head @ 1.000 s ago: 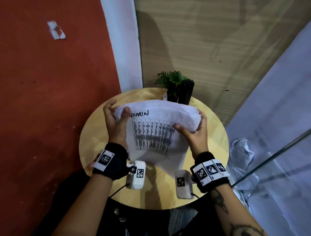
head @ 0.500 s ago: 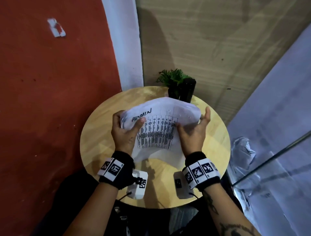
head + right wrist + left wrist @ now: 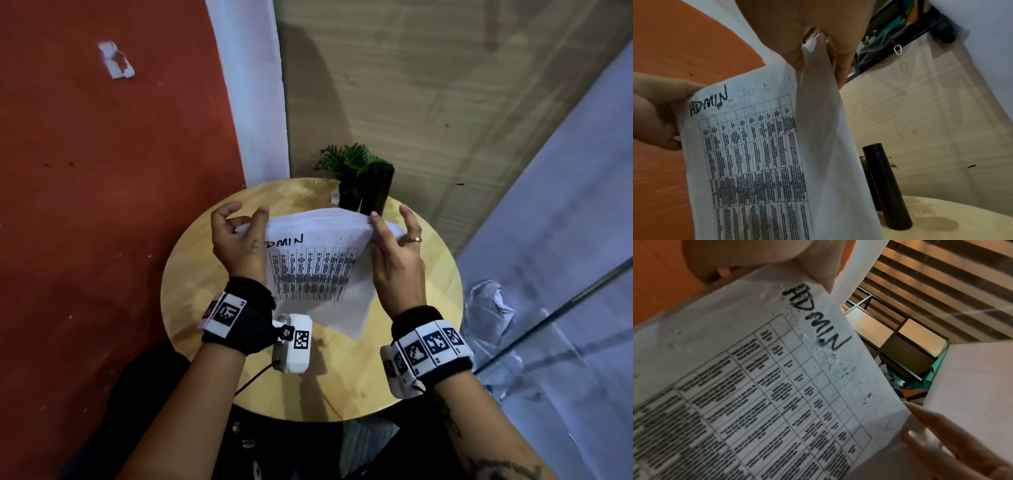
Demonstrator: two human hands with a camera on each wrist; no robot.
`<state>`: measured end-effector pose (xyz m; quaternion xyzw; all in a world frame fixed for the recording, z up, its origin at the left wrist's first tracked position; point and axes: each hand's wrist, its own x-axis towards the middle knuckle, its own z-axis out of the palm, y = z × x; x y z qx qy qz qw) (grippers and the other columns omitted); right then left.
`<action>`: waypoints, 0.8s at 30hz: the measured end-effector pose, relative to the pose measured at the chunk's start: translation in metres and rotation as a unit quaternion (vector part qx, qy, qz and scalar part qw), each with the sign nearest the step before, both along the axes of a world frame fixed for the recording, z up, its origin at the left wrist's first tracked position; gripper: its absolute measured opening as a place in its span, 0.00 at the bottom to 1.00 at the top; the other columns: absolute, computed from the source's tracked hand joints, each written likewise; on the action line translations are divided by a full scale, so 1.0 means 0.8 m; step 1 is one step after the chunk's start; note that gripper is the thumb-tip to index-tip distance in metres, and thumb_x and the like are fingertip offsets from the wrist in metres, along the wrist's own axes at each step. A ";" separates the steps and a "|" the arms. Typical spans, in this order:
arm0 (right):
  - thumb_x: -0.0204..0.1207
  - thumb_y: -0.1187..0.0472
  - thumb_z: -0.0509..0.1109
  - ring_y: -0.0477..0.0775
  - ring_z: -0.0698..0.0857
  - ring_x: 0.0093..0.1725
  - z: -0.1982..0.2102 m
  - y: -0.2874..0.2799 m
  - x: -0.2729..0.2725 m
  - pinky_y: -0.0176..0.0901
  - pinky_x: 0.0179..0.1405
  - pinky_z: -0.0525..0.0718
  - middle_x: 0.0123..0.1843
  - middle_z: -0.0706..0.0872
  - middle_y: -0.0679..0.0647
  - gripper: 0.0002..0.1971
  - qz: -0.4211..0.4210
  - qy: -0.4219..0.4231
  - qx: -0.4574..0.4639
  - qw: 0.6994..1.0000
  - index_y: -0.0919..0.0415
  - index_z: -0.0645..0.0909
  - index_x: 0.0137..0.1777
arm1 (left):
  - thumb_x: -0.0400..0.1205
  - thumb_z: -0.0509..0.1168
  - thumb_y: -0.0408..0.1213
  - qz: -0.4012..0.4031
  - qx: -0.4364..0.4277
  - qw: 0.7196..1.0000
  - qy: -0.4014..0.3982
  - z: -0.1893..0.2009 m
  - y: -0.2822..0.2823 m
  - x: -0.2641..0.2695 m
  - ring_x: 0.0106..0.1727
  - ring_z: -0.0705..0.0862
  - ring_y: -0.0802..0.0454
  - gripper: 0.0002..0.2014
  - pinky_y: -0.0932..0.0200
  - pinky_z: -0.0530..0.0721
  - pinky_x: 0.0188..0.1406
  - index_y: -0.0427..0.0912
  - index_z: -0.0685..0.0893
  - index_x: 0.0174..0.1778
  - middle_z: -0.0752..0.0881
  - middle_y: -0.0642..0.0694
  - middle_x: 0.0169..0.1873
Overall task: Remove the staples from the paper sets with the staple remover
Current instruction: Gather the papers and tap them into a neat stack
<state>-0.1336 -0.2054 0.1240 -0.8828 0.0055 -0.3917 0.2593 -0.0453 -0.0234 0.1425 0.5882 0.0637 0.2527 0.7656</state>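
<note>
White printed paper set (image 3: pixel 318 270) lettered "ADMIN", held above round wooden table (image 3: pixel 191 281), heading edge uppermost. Top corners pinched by left hand (image 3: pixel 236 245) and right hand (image 3: pixel 397 260), spare fingers spread.

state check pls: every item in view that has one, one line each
paper set: lifted off the table, bowed, printed grid and handwritten ADMIN facing the person
left hand: pinches the paper set's top left corner
right hand: pinches the top right corner, holding a sheet edge
black cylinder: upright on the table
potted plant: upright beside the black cylinder
round wooden table: bears cylinder and plant
staple remover: not visible
</note>
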 end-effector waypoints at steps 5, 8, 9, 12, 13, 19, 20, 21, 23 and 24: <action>0.80 0.65 0.57 0.71 0.81 0.55 -0.004 0.001 -0.004 0.56 0.46 0.84 0.77 0.64 0.68 0.22 -0.007 0.016 0.044 0.999 0.57 0.72 0.74 | 0.68 0.70 0.35 -0.012 -0.006 1.000 0.014 0.001 0.004 -0.001 0.23 0.75 0.69 0.12 0.72 0.73 0.31 0.55 0.76 0.40 0.77 0.53 0.27; 0.78 0.67 0.63 0.58 0.74 0.66 -0.010 -0.004 -0.002 0.46 0.62 0.75 0.75 0.67 0.60 0.31 0.051 -0.005 0.151 0.987 0.50 0.59 0.78 | 0.67 0.68 0.44 -0.062 -0.030 0.998 0.007 0.003 0.010 -0.005 0.30 0.78 0.67 0.11 0.68 0.75 0.39 0.54 0.76 0.44 0.80 0.54 0.30; 0.77 0.69 0.66 0.54 0.76 0.65 -0.011 -0.007 0.001 0.42 0.62 0.76 0.72 0.70 0.55 0.35 0.078 0.016 0.245 0.966 0.47 0.54 0.78 | 0.69 0.68 0.48 -0.106 -0.034 0.994 -0.007 0.000 0.016 -0.007 0.33 0.79 0.67 0.14 0.69 0.76 0.42 0.53 0.76 0.48 0.81 0.55 0.34; 0.75 0.75 0.67 0.50 0.82 0.53 -0.021 -0.014 0.012 0.40 0.51 0.80 0.56 0.81 0.51 0.25 0.105 0.106 0.467 0.872 0.57 0.68 0.70 | 0.63 0.81 0.47 -0.251 0.060 0.966 -0.037 -0.021 0.039 -0.014 0.42 0.83 0.72 0.33 0.73 0.80 0.46 0.49 0.71 0.59 0.79 0.53 0.49; 0.76 0.74 0.67 0.52 0.81 0.51 -0.023 -0.014 0.016 0.40 0.48 0.79 0.50 0.83 0.51 0.17 0.083 0.123 0.469 0.871 0.61 0.73 0.63 | 0.61 0.82 0.41 -0.263 0.112 0.958 -0.030 -0.032 0.044 -0.014 0.44 0.83 0.74 0.35 0.73 0.80 0.48 0.44 0.71 0.60 0.79 0.54 0.51; 0.78 0.67 0.65 0.61 0.80 0.41 -0.010 0.016 0.037 0.38 0.35 0.64 0.38 0.83 0.65 0.08 -0.010 0.056 0.285 0.957 0.74 0.79 0.47 | 0.76 0.72 0.28 -0.142 0.235 0.960 -0.055 -0.047 0.025 -0.005 0.45 0.83 0.68 0.17 0.72 0.79 0.52 0.45 0.80 0.59 0.84 0.54 0.44; 0.77 0.66 0.63 0.65 0.82 0.42 -0.008 0.023 0.037 0.37 0.35 0.62 0.40 0.83 0.70 0.11 -0.024 0.024 0.253 0.967 0.77 0.79 0.47 | 0.77 0.71 0.30 -0.127 0.245 0.958 -0.080 -0.046 0.020 -0.005 0.45 0.81 0.62 0.13 0.70 0.79 0.50 0.46 0.81 0.56 0.83 0.51 0.43; 0.75 0.65 0.61 0.67 0.82 0.42 -0.007 0.031 0.034 0.36 0.35 0.61 0.42 0.83 0.73 0.12 -0.037 -0.003 0.235 0.971 0.78 0.78 0.47 | 0.77 0.70 0.34 -0.117 0.247 0.957 -0.103 -0.044 0.014 -0.009 0.45 0.80 0.58 0.09 0.65 0.78 0.47 0.44 0.81 0.51 0.82 0.48 0.43; 0.75 0.63 0.59 0.63 0.80 0.42 -0.010 0.046 0.024 0.37 0.36 0.61 0.43 0.82 0.73 0.13 -0.051 -0.027 0.266 0.962 0.77 0.75 0.48 | 0.77 0.69 0.38 -0.097 0.224 0.963 -0.118 -0.046 0.008 -0.023 0.41 0.78 0.56 0.07 0.62 0.76 0.43 0.42 0.76 0.44 0.80 0.46 0.39; 0.75 0.62 0.58 0.60 0.79 0.42 -0.013 0.053 0.017 0.38 0.36 0.62 0.43 0.81 0.70 0.13 -0.053 -0.021 0.307 0.950 0.73 0.74 0.50 | 0.76 0.69 0.38 -0.096 0.204 0.968 -0.114 -0.050 0.006 -0.030 0.39 0.77 0.60 0.08 0.64 0.76 0.42 0.42 0.75 0.41 0.80 0.50 0.37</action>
